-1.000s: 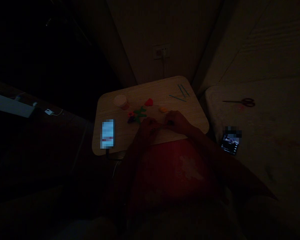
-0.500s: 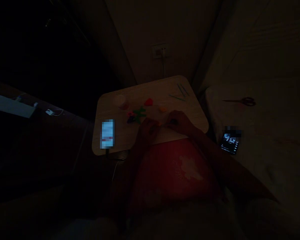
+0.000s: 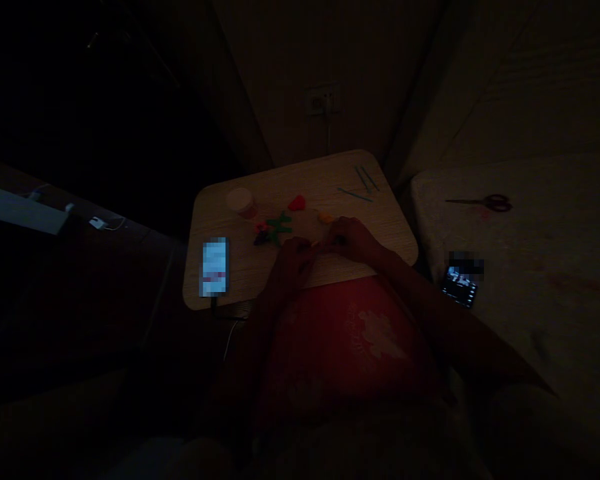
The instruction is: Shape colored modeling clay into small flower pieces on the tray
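The room is very dark. Over the near side of a small wooden table (image 3: pixel 260 280), my left hand (image 3: pixel 296 261) has its fingers curled round a small orange piece of modelling clay (image 3: pixel 315 245). My right hand (image 3: pixel 354 239) meets it from the right, with its fingertips pinched at the same piece. Beyond the right hand lies a yellow-orange lump (image 3: pixel 325 217), and a red lump (image 3: pixel 297 203) sits farther back. To the left of my hands are a green branching shape (image 3: pixel 280 225), a pink piece (image 3: pixel 261 227) and a dark piece (image 3: pixel 261 238).
A lidded clear tub (image 3: pixel 241 201) and a lit phone (image 3: pixel 215 267) stand on the table's left side. Thin sticks (image 3: pixel 364 179) lie at its back right. Scissors (image 3: pixel 480 202) and a second phone (image 3: pixel 460 285) rest on the pale surface at right.
My right hand has shifted slightly left, bringing its fingertips closer to my left hand. The orange piece shows a little more between them. The other things have stayed put.
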### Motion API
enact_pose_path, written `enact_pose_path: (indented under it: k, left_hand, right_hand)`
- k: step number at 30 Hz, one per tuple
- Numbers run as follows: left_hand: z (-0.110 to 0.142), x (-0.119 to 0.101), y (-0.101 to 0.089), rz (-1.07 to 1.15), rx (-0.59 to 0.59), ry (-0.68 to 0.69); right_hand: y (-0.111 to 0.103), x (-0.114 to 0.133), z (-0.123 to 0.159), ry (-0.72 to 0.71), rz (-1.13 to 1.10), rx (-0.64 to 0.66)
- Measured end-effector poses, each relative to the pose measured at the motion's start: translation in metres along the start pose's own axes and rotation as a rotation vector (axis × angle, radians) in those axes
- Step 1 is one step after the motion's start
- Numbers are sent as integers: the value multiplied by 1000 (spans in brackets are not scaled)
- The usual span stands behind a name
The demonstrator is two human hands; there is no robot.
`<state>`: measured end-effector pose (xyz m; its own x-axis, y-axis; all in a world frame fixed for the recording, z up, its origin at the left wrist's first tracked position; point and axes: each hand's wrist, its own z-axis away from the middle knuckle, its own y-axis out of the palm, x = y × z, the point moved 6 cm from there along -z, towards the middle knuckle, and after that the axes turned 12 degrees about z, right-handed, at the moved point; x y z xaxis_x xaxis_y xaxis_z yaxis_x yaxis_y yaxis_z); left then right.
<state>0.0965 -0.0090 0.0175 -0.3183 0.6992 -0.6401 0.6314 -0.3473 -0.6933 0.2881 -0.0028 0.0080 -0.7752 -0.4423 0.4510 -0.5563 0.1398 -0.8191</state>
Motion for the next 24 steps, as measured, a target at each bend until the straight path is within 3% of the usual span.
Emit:
enact_pose_path:
  k: [9,18,24]
  left_hand:
    - [0,11,2,31,27,7]
    - [1,8,0,47,48,-24]
    - [-12,-3,-2,68,-30,-53]
  right_hand:
    - [1,1,0,11,82,-4]
    - [3,-1,-1,43,70,-12]
    - [-1,0,3,-34,20,47]
